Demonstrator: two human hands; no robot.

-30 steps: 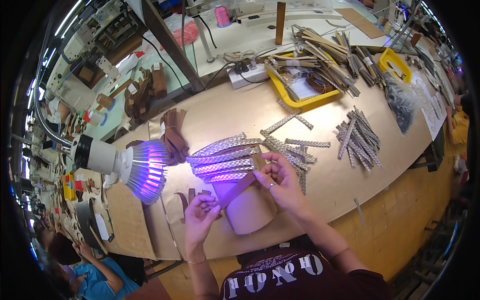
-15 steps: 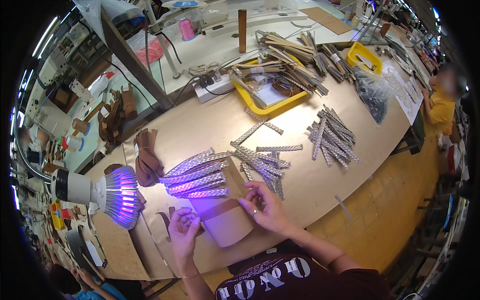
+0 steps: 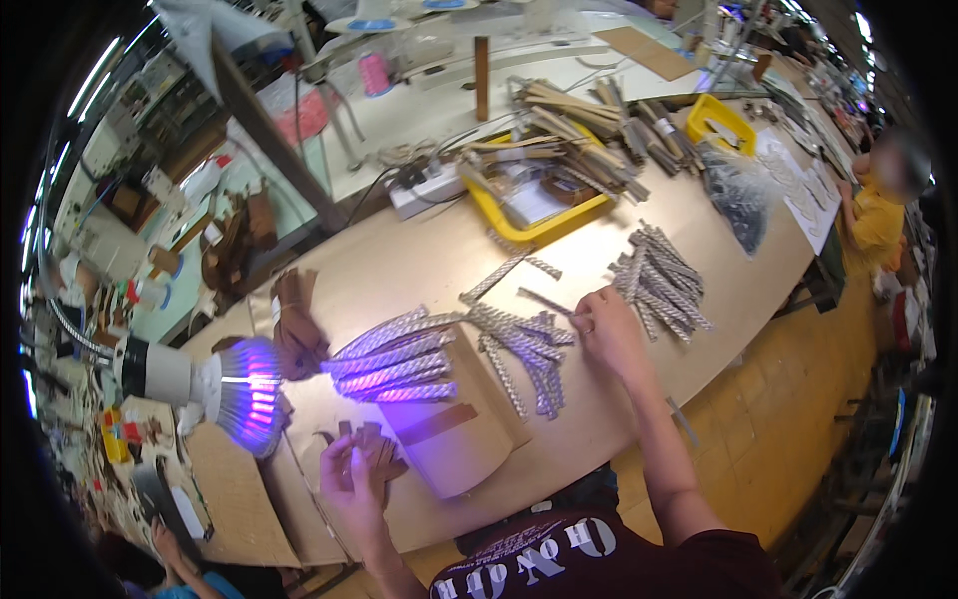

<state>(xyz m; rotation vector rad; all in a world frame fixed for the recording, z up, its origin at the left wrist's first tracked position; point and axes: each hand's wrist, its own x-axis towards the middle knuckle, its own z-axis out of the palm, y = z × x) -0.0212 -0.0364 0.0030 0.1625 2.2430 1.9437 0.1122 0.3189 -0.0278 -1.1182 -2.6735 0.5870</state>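
Observation:
My right hand (image 3: 606, 327) pinches one end of a grey braided strip (image 3: 545, 300), lifted at a slant beside a loose pile of similar braided strips (image 3: 529, 344). My left hand (image 3: 351, 481) is by a small fan of short brown strips (image 3: 375, 445), thumb and fingers loosely bent and apart; I make out nothing held in it. Between my hands lies a tan board with a rounded near end (image 3: 454, 467). One brown strip (image 3: 439, 423) crosses it, and a row of braided strips (image 3: 397, 364) rests on its far part, lit purple.
A lamp (image 3: 244, 394) glowing purple stands at left, near a brown strap bundle (image 3: 296, 319). More braided strips (image 3: 664, 282) lie at right. Beyond are a full yellow tray (image 3: 544, 230), a power strip (image 3: 427, 192) and a plastic bag (image 3: 738, 205). Someone in yellow (image 3: 880, 225) is at far right.
My right hand has left the brown strip on the board and reached right and away, taking hold of a braided strip. My left hand has shifted slightly left and nearer, off the board's edge.

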